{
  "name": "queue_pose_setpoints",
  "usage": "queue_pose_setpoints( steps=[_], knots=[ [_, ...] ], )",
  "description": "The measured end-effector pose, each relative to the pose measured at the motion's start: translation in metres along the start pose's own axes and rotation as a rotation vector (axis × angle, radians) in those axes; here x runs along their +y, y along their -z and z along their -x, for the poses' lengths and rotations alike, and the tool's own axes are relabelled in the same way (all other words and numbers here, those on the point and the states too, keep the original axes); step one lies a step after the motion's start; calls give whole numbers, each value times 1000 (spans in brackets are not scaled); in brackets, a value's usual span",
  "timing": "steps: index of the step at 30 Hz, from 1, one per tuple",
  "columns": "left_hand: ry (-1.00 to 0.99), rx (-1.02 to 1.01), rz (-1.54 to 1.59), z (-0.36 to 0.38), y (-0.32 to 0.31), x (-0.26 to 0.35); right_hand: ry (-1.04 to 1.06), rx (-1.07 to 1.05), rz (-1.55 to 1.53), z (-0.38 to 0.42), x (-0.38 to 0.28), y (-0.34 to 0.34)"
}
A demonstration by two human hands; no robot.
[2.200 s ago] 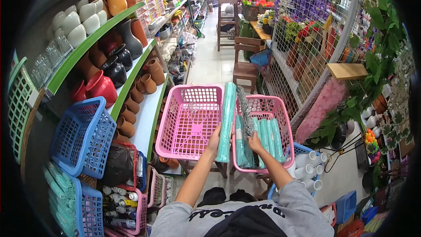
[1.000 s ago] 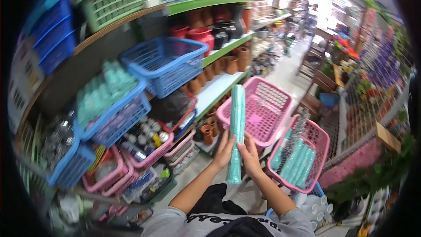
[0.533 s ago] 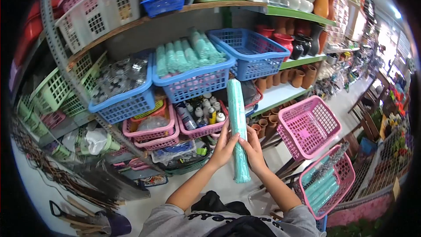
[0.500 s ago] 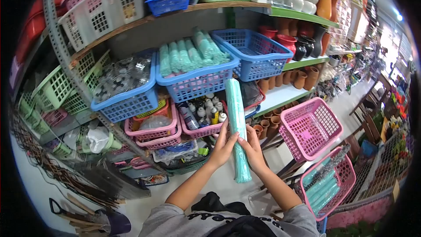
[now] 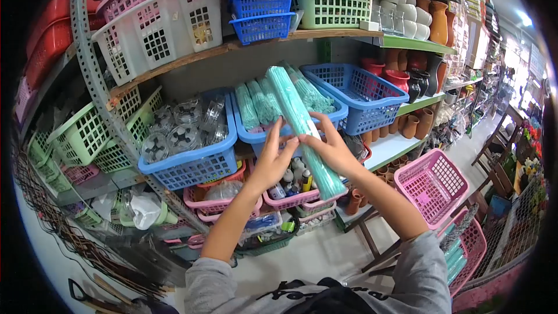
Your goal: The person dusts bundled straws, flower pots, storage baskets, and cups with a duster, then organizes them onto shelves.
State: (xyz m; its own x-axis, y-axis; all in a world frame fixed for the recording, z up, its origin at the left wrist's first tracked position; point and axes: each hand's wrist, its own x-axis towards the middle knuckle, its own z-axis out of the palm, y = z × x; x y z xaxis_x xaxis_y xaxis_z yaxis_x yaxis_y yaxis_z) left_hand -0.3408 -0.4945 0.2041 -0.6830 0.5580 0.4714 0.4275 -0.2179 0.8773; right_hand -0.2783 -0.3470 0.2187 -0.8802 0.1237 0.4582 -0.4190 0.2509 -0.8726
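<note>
A long mint-green bundle (image 5: 292, 104) in shiny clear wrap is held up in front of me, tilted with its top to the left. My left hand (image 5: 273, 161) grips it from the left near the middle, thumb along the wrap. From the other side my right hand (image 5: 330, 145) closes on it, the two thumbs almost meeting. What the wrap contains I cannot make out. Just behind it, a blue basket (image 5: 247, 135) on the shelf holds several similar green bundles (image 5: 246, 104), partly hidden by the held one.
A blue basket of clear plastic pieces (image 5: 189, 166) stands left, another blue basket (image 5: 372, 117) right. Below are pink baskets with bottles (image 5: 306, 180). A pink basket (image 5: 433, 189) and a lower one with green bundles (image 5: 456, 263) stand at right. A metal post (image 5: 96, 52) rises at left.
Both hands have raised the green bundle toward the shelf basket of similar bundles, and it leans further left at the top. The camera view has shifted, with the shelves appearing closer.
</note>
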Motion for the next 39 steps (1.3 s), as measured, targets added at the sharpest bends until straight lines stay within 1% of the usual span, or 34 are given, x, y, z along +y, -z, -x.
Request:
queue_pose_setpoints(
  steps=[2,3,4,5,6,7,8,9,10,11,12,15,17,19,20,22,23,24,26,27,28,30,32,33,34,36,37,39],
  knots=[
    [-70,12,-277,-10,13,3,-50,2,27,-21,-5,-1],
    [-118,53,-310,-14,17,1,-66,0,56,-34,-4,-1],
    [-116,53,-311,-20,23,1,-85,-1,82,-47,0,-2],
    [-163,29,-426,-26,29,1,-48,6,86,-63,10,-2],
    [-210,2,-540,-33,34,2,-13,31,203,-78,13,-3],
    [-253,16,-571,-38,36,5,-5,24,283,-93,14,-2],
    [-250,14,-571,-45,39,4,6,15,363,-107,14,-2],
    [-272,31,-654,-53,43,3,6,13,363,-124,19,-2],
    [-291,52,-738,-60,46,2,84,54,498,-141,27,-3],
    [-268,74,-768,-69,48,-2,162,91,631,-157,34,-4],
    [-259,83,-772,-77,50,-7,162,78,626,-170,37,-4],
    [-155,21,-868,-103,56,-18,-15,69,692,-207,41,-4],
    [-132,-4,-884,-118,62,-21,-23,87,732,-226,49,-5],
    [-80,-33,-833,-131,65,-27,-95,82,812,-242,60,-5],
    [-84,-28,-835,-133,65,-25,-89,83,812,-247,66,-4],
    [-6,-102,-896,-136,64,-24,-84,27,951,-254,78,-6],
    [-30,-115,-984,-136,62,-25,-14,47,1014,-250,78,-9],
    [-26,-112,-985,-138,62,-27,-13,42,1013,-248,76,-8],
    [-17,-186,-1104,-144,63,-35,-60,-159,924,-241,66,-2],
    [-17,-214,-1122,-148,65,-41,-62,-161,923,-238,63,0],
    [-14,-215,-1121,-150,67,-46,-21,-155,892,-233,61,1],
    [-72,-179,-1085,-153,70,-50,21,-148,863,-221,49,6],
    [-105,-157,-1087,-151,70,-51,179,82,921,-204,37,14],
    [-138,-136,-1088,-150,68,-52,266,148,969,-205,49,20],
    [-140,-141,-1084,-149,66,-51,262,151,972,-204,59,25],
    [-64,-140,-1102,-148,59,-44,134,2,1023,-206,76,34],
    [-34,-160,-1116,-149,58,-46,101,-71,950,-207,85,36],
    [-37,-159,-1131,-149,55,-47,115,-54,916,-206,90,39]
  ],
)
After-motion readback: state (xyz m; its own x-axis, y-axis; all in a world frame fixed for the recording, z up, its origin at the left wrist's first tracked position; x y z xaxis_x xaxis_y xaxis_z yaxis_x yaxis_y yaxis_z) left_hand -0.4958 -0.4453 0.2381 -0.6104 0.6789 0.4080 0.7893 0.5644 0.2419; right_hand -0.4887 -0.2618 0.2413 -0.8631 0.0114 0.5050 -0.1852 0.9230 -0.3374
